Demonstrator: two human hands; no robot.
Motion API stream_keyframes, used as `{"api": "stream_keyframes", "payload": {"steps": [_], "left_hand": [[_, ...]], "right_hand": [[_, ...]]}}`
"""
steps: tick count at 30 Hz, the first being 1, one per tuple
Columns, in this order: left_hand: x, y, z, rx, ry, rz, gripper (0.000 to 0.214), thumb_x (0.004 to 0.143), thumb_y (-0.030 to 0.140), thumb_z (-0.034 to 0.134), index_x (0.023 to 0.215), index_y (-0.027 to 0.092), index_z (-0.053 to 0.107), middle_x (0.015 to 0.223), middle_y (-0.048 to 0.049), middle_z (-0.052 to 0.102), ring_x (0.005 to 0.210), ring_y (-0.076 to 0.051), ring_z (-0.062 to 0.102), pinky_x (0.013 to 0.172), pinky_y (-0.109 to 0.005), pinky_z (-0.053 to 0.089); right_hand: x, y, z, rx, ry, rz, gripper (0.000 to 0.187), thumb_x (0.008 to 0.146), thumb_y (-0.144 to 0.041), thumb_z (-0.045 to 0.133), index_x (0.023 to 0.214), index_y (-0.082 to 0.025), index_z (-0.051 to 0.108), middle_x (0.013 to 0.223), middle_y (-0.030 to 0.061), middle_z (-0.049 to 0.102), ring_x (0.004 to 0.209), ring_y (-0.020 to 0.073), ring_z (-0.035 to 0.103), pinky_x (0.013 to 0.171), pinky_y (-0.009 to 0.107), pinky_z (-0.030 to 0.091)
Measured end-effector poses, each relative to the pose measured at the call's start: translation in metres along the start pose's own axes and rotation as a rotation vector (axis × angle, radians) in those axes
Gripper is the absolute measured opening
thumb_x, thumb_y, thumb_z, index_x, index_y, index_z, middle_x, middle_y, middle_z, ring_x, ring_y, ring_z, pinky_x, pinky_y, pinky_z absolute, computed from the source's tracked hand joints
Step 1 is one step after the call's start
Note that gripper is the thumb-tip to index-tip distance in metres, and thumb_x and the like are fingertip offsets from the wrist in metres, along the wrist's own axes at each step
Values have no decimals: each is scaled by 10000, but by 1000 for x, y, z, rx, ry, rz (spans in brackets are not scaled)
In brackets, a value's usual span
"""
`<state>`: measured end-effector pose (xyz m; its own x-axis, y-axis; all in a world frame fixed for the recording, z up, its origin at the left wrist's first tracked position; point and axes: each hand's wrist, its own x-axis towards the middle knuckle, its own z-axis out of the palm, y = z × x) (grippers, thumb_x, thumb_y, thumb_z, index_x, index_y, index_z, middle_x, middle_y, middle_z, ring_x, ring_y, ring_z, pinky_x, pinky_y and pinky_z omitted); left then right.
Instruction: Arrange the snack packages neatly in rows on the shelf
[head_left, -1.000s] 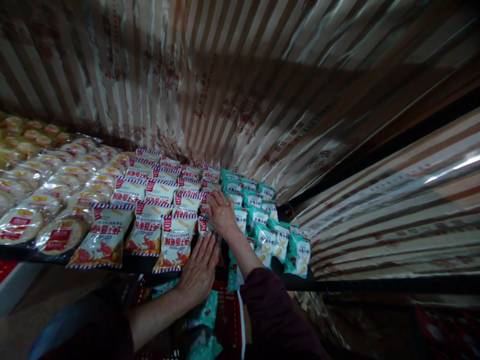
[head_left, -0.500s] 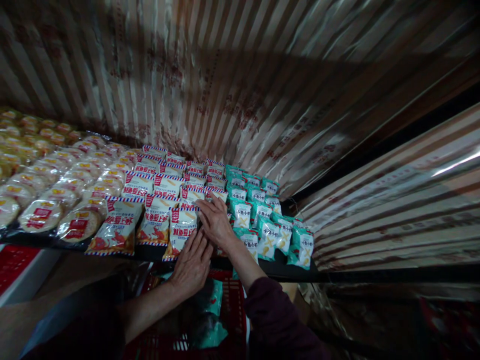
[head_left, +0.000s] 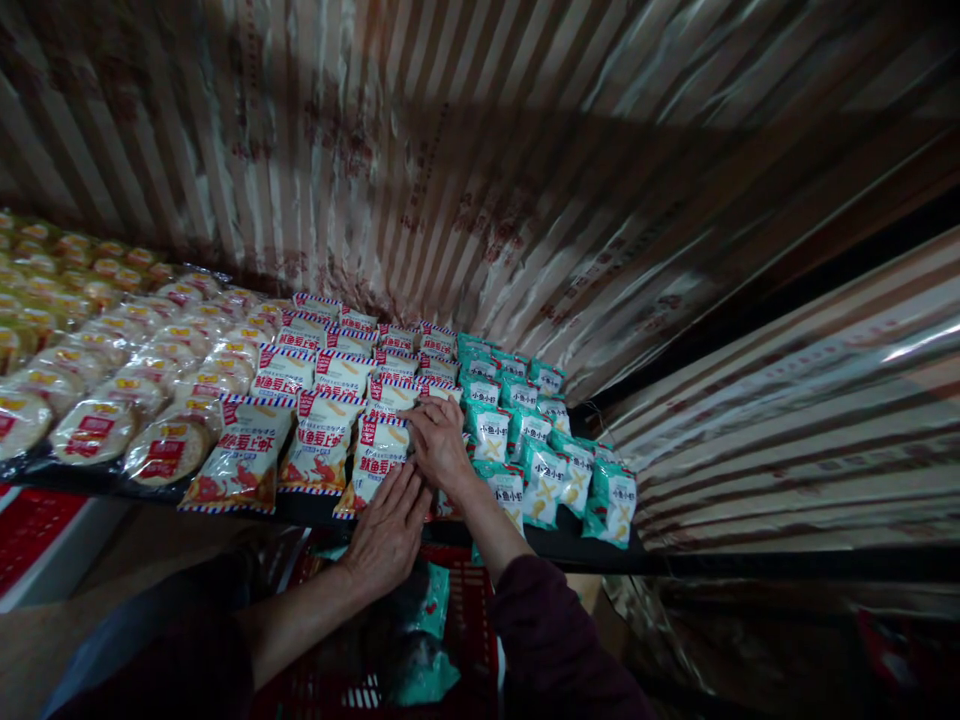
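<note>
As the left hand (head_left: 386,535) lies open, straight fingers together over the lower right side of a white-and-red snack bag (head_left: 375,455), the right hand (head_left: 441,445) bends its fingers near that bag's upper right corner; whether they grip anything cannot be told. The bag leans at the front of a dark shelf (head_left: 571,543), with matching bags (head_left: 319,440) to its left and green packets (head_left: 544,483) farther right. Below sits a red basket (head_left: 474,592). A forward tug could tip the front bag over the nearby shelf edge, while a brush of the right wrist could topple the closest green packets.
</note>
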<state>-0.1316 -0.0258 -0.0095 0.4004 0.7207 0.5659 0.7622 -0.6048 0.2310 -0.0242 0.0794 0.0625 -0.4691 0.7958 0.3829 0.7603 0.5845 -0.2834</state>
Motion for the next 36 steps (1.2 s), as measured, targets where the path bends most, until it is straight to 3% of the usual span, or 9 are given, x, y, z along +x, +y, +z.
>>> {"api": "stream_keyframes", "payload": {"steps": [5,8,13,17,22,27,32,36], "left_hand": [[2,0,-1,13,17,-18,412,866,208,455,1234,68,573,1328,-183,545,1339,-305,395,1107,-469,309],[4,3,-3,0,5,-17,406,864,238,474,1208,55,591,1311,-197,553,1348,-315,379,1126,-477,278],[3,10,-6,-62,-13,-19,511,851,302,518,1305,68,523,1457,-186,401,1429,-305,205,1163,-468,205],[-2,12,0,-41,-9,28,629,838,293,521,1398,30,407,1492,-214,326,1439,-324,150,1162,-488,187],[-6,11,11,7,3,44,696,820,273,521,1417,-36,341,1450,-260,368,1433,-346,154,1162,-499,175],[-2,14,9,-29,-28,22,689,815,247,501,1430,-14,330,1504,-231,283,1442,-329,117,1169,-495,163],[2,29,6,-98,-38,69,600,883,199,435,1453,63,309,1539,-183,232,1445,-315,110,1138,-521,249],[2,55,11,-238,-22,143,621,901,106,385,1492,94,193,1546,-183,210,1448,-316,77,1093,-525,338]], "right_hand": [[1,-2,3,17,29,-13,272,873,-135,517,1059,-226,693,1030,58,677,1183,238,475,1108,500,256],[-4,-4,1,36,84,3,266,912,-208,483,1094,-194,676,1192,88,632,1254,229,446,1105,465,314],[-42,-14,-3,27,190,220,394,973,-283,356,1265,-141,578,1438,149,447,1374,233,352,1113,474,342],[-75,-22,3,36,164,312,441,983,-325,338,1335,-134,521,1491,151,375,1418,245,282,1135,496,316],[-83,-26,11,50,117,308,454,986,-334,335,1361,-136,497,1479,148,399,1419,242,283,1138,488,321],[-96,-25,-6,7,202,309,440,990,-314,324,1361,-141,485,1516,147,332,1439,239,228,1133,502,313],[-141,-9,-33,-98,398,434,442,985,-302,338,1400,-171,410,1536,149,280,1442,244,209,1124,549,283],[-173,8,-33,-115,371,544,479,974,-345,367,1421,-172,373,1527,167,289,1426,263,249,1104,556,307]]}}
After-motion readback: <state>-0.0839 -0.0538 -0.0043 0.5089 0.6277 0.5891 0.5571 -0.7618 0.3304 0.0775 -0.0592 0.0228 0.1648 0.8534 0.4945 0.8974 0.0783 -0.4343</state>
